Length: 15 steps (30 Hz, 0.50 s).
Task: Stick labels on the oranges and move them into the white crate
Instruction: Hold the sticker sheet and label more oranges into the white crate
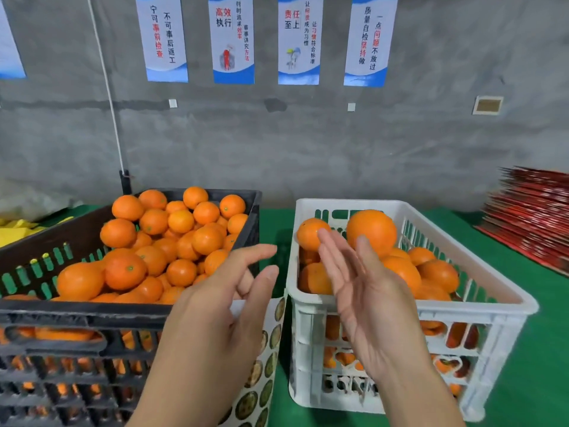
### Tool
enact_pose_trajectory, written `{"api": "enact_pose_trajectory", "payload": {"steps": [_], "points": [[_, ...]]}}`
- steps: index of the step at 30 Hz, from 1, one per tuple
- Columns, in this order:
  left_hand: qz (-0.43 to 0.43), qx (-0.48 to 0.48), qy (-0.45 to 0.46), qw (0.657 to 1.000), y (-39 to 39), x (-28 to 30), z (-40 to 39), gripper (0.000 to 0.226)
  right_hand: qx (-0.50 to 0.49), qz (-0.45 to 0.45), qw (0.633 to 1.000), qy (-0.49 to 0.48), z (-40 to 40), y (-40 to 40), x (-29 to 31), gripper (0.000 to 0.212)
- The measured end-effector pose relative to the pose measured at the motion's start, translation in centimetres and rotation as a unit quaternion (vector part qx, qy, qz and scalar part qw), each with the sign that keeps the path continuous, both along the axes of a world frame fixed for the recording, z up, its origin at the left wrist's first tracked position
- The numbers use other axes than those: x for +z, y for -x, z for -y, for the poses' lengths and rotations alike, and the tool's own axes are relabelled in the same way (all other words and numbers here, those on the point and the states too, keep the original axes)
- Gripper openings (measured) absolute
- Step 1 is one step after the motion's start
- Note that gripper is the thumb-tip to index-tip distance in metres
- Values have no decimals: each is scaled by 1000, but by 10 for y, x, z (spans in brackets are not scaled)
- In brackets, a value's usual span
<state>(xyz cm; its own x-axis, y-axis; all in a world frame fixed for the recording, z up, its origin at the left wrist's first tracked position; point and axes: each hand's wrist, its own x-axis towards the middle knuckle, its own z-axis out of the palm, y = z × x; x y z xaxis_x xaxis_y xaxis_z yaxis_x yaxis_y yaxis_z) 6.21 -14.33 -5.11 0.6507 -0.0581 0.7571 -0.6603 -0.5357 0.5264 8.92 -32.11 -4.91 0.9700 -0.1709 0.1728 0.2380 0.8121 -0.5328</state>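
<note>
A black crate [92, 315] on the left is heaped with oranges [160, 241]. To its right stands the white crate [462, 303], partly filled with oranges; one large orange [374, 231] and a smaller one [309, 234] appear in the air just above its near-left part. My right hand [363, 297] is raised with straight fingers over the white crate's near-left corner, its fingertips just below those two oranges, holding nothing. My left hand [221, 306] hovers with relaxed, spread fingers between the crates, above a sheet of round labels [261, 380].
Both crates stand on a green table surface [538, 380] against a grey concrete wall with posters. A stack of red flat cartons [532, 217] lies at the far right. Yellow items [15, 231] sit at the far left.
</note>
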Motion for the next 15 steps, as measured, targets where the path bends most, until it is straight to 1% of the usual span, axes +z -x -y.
{"api": "enact_pose_trajectory", "payload": {"steps": [2, 5, 6, 8, 9, 11, 12, 14, 15], "points": [[-1, 9, 1, 1000, 1, 1, 3, 29, -13, -6, 1000, 3, 13, -5, -2, 36], [11, 27, 27, 999, 1, 2, 7, 20, -5, -2, 999, 34, 16, -10, -7, 52], [11, 29, 44, 999, 1, 2, 7, 19, 5, 6, 999, 52, 15, -11, -8, 51], [6, 36, 76, 996, 2, 3, 7, 19, 49, 22, 990, 128, 10, -12, -10, 34], [5, 41, 91, 995, 3, 5, 7, 18, 80, 30, 979, 182, 6, -11, -10, 30], [2, 52, 129, 990, 5, 8, 8, 16, 151, 47, 946, 284, -1, -6, -11, 35], [2, 60, 148, 987, 5, 10, 8, 15, 186, 55, 927, 320, -4, -3, -11, 39], [12, 77, 172, 982, 4, 12, 6, 15, 224, 59, 905, 356, -9, 1, -11, 38], [14, 82, 179, 980, 4, 12, 4, 16, 224, 58, 904, 359, -11, 1, -12, 35]]}}
